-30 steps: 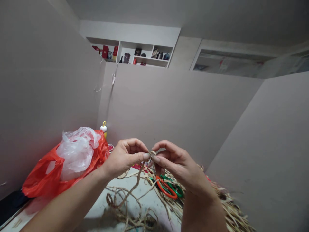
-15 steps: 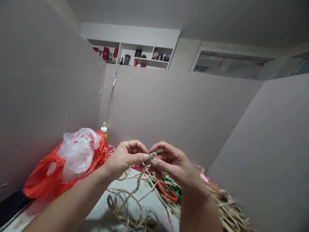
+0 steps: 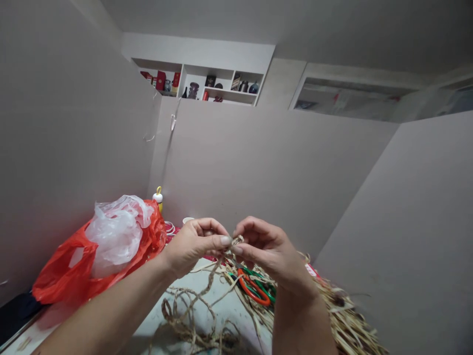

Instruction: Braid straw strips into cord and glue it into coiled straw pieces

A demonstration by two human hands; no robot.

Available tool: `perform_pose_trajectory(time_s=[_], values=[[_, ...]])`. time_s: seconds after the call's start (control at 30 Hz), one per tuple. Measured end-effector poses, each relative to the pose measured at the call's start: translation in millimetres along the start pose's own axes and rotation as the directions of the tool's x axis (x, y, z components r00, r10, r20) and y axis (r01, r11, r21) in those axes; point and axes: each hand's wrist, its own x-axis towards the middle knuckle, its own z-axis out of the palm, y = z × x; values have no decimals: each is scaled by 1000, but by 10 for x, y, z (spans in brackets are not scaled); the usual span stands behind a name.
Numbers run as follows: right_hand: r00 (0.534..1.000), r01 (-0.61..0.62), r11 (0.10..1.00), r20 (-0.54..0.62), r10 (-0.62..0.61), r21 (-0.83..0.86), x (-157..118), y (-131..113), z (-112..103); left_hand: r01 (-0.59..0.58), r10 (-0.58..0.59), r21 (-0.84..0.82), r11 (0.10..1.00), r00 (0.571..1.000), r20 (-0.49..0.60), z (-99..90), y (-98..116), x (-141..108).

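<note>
Fibre cord [image 3: 211, 279]: a long worked length lies in loose coils on the table [image 3: 229, 308], nearer than and left of the orange-handled scissors [image 3: 266, 298]; its raised end, left of and above them, seems not yet finished.
Left hand [image 3: 190, 246]: thumb and fingertip pinch that end, left of the scissors.
Right hand [image 3: 271, 249]: fingers narrow at the same end, above the scissors (whether they grip it, I cannot tell).
Dry strips [image 3: 349, 325]: loose around and right of the scissors, apparently unworked.

We saw tan-brown cord [image 3: 211, 278], orange handles [image 3: 244, 285], green handles [image 3: 272, 298], a red bag [image 3: 61, 268] and a whitish bag [image 3: 116, 236].
</note>
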Motion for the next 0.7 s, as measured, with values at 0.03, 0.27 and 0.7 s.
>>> perform_pose_trajectory(time_s=[0.03, 0.27, 0.7], values=[[1000, 4, 1000, -15, -4, -3, -2, 1, -4, 8, -8, 4, 1000, 1000, 3, 1, 1, -2], [998, 41, 999, -46, -41, 9, 0, 35, -37, -39, 38, 20, 999, 999, 37, -5, -29, 1], [991, 135, 988, -8, -136, -72, -19, 50, -144, -34, 33, 68, 997, 999, 16, 7, 2, -12]])
